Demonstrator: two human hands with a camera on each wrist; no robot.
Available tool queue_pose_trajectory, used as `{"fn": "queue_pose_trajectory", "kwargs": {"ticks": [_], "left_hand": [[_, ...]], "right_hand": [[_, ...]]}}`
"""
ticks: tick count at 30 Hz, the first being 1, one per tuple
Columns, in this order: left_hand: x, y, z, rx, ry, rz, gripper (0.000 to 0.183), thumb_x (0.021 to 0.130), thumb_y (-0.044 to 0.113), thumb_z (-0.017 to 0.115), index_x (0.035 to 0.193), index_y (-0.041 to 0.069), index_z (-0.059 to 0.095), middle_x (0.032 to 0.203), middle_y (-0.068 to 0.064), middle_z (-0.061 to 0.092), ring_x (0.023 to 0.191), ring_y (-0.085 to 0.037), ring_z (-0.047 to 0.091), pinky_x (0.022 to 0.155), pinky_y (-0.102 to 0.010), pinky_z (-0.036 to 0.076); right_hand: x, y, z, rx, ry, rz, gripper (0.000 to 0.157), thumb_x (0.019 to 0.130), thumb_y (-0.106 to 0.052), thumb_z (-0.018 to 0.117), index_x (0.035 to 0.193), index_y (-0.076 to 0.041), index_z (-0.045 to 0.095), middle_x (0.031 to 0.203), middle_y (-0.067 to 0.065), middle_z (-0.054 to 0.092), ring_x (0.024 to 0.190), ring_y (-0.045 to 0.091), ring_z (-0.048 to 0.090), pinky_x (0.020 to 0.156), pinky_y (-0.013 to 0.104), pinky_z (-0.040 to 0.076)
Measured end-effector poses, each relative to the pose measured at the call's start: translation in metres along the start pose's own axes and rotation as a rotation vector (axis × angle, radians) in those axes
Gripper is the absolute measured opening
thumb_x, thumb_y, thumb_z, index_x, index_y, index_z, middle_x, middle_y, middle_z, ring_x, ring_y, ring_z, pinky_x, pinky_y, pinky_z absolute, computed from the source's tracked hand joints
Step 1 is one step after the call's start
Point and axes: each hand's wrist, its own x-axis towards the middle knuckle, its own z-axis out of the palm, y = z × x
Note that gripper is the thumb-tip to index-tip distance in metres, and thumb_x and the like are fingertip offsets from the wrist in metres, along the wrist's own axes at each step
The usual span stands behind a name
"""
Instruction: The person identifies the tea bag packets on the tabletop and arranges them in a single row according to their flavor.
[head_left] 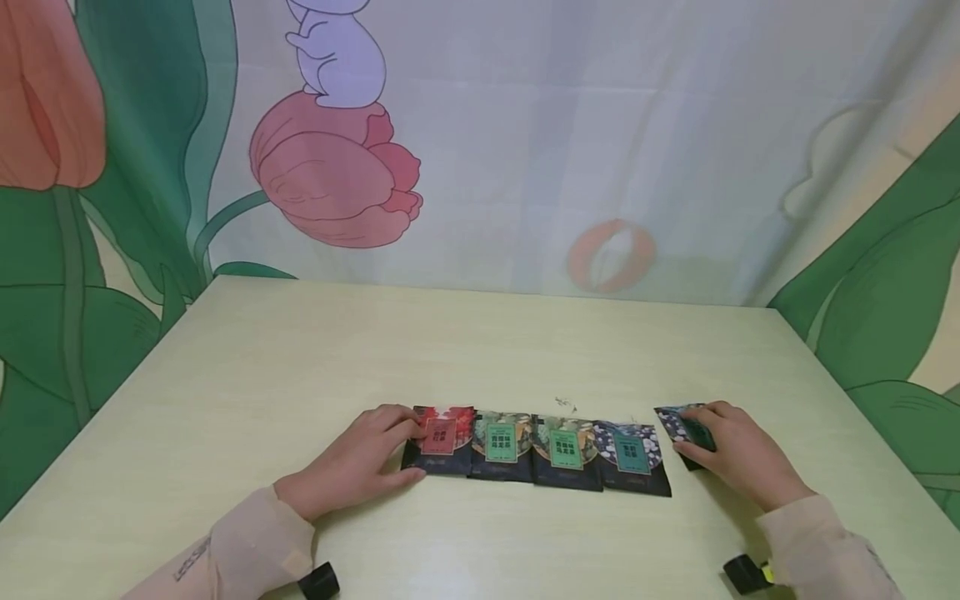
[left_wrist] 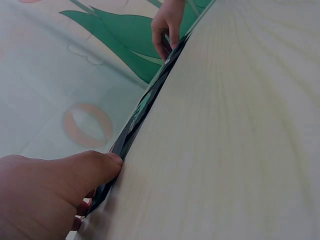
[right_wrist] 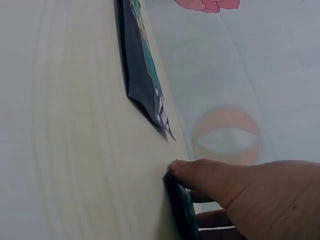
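In the head view a red-labelled tea sachet [head_left: 440, 440] lies at the left end of a row on the table. My left hand [head_left: 365, 457] holds its left side, thumb at the near corner and fingers at the far one. Two green-labelled sachets, one [head_left: 501, 446] beside the other [head_left: 566, 452], and a blue-labelled sachet [head_left: 632, 457] continue the row, edges meeting or overlapping. Off to the right, apart from the row, my right hand [head_left: 738, 454] grips another dark sachet [head_left: 684, 429] with a flowered top. Fingers cover much of its front.
The pale wooden table [head_left: 300, 350] backs onto a printed curtain [head_left: 525, 167] with flowers and leaves. Small dark marks [head_left: 566, 405] show on the table behind the row. A black wrist device [head_left: 320, 581] sits under the left sleeve, another [head_left: 746, 574] under the right.
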Motion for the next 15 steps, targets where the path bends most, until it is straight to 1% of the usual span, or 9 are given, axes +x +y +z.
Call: {"fn": "queue_pose_trajectory", "kwargs": {"ticks": [11,15], "left_hand": [[0.0012,0.0015,-0.0008,0.007,-0.001,-0.002,0.044,0.082,0.041,0.073,0.115,0.012,0.064,0.120,-0.004,0.059,0.116,-0.023,0.053,0.103,-0.045,0.044],[0.0009,0.0016,-0.0020,0.004,0.003,0.001,0.044,0.082,0.040,0.073,0.115,0.012,0.064,0.120,-0.004,0.059,0.116,-0.023,0.054,0.103,-0.045,0.044]], "right_hand": [[0.0001,-0.0034,-0.0017,-0.014,-0.025,0.033,0.059,0.084,-0.040,0.071,0.124,0.001,0.059,0.121,0.032,0.054,0.110,0.049,0.052,0.091,0.062,0.046],[-0.0015,-0.0037,-0.0006,-0.012,-0.015,0.020,0.057,0.084,-0.039,0.071,0.123,0.001,0.060,0.119,0.031,0.056,0.108,0.047,0.053,0.091,0.061,0.046]]}}
